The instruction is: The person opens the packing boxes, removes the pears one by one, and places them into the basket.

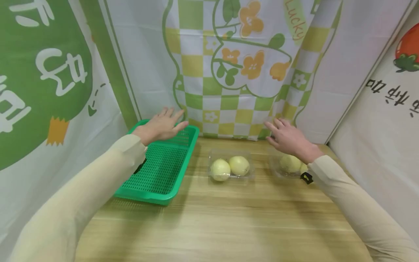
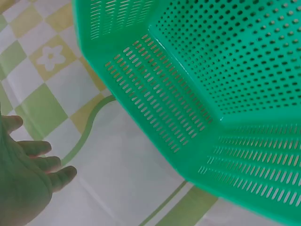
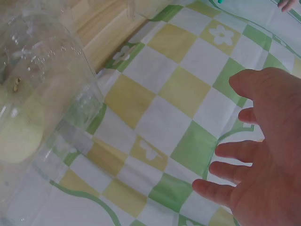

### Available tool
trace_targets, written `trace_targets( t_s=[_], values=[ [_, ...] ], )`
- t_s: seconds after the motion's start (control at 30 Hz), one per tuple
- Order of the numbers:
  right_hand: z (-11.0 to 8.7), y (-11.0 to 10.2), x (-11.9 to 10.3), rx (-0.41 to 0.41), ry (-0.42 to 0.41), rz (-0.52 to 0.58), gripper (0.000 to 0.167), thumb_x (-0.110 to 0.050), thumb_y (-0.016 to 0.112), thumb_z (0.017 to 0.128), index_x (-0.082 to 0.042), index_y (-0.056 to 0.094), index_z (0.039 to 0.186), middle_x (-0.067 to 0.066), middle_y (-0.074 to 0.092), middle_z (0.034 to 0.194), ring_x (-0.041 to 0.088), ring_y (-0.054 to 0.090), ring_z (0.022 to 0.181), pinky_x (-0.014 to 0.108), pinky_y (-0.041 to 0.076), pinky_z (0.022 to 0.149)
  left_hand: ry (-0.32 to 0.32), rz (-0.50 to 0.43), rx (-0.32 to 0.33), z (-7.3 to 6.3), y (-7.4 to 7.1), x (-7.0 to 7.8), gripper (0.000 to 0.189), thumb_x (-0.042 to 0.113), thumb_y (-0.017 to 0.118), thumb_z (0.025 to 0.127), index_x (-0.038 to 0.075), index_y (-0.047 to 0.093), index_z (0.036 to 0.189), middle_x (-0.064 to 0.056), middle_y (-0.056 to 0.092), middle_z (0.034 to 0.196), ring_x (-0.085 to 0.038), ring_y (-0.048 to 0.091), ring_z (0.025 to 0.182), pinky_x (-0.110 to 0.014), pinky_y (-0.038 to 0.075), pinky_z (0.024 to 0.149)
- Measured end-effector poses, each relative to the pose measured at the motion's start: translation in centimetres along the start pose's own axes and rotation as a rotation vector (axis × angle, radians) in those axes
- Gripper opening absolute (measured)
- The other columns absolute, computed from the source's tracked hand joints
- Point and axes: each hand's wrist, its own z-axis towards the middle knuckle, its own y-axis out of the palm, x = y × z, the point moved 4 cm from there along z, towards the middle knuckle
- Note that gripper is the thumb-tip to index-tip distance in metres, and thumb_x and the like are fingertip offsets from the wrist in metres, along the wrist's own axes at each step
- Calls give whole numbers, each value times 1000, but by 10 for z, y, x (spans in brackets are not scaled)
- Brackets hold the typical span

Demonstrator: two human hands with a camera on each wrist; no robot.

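My left hand (image 1: 160,125) hovers over the far part of a green plastic basket (image 1: 188,160), fingers spread and holding nothing. In the left wrist view that hand (image 2: 28,174) is beside the basket's slotted wall (image 2: 155,89), apart from it. My right hand (image 1: 288,138), also with spread fingers, hangs above a clear plastic box (image 1: 276,169) with pale yellow round fruits (image 1: 289,163), partly hidden by the hand and wrist. Between the hands, a second clear box (image 1: 232,153) holds two pale yellow fruits (image 1: 220,170). In the right wrist view the right hand (image 3: 263,155) touches nothing.
A wooden table (image 1: 212,225) carries the basket and boxes. Behind it hangs a checkered, flower-printed cloth (image 1: 229,105). Printed cloth walls stand at the left (image 1: 65,120) and right (image 1: 379,120), close to the arms.
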Motion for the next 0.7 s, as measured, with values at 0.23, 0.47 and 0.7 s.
trace_targets(
  t_s=[0.23, 0.47, 0.7],
  values=[
    [-4, 3, -11, 39, -40, 29, 61, -29, 56, 100, -6, 34, 152, 30, 37, 151, 50, 38, 136, 65, 39, 106, 29, -105, 42, -2, 1, 0, 79, 65, 16, 100, 16, 2, 160, -24, 3, 164, -45, 3, 151, -62, 10, 122],
    [-7, 5, -22, 118, -109, 37, 58, -26, 57, 99, -2, 39, 148, 27, 49, 142, 46, 48, 128, 60, 44, 104, 50, -240, 77, -7, -6, -1, 79, 66, 18, 100, 17, -1, 160, -15, 6, 166, -37, 8, 153, -58, 13, 123],
    [-9, 7, -33, 214, -168, 67, 51, -23, 58, 98, -1, 47, 142, 23, 57, 132, 42, 57, 114, 55, 54, 86, 78, -289, 117, -7, -12, 4, 81, 67, 15, 99, 15, -1, 159, -13, 5, 166, -36, 7, 154, -55, 10, 124]
  ],
)
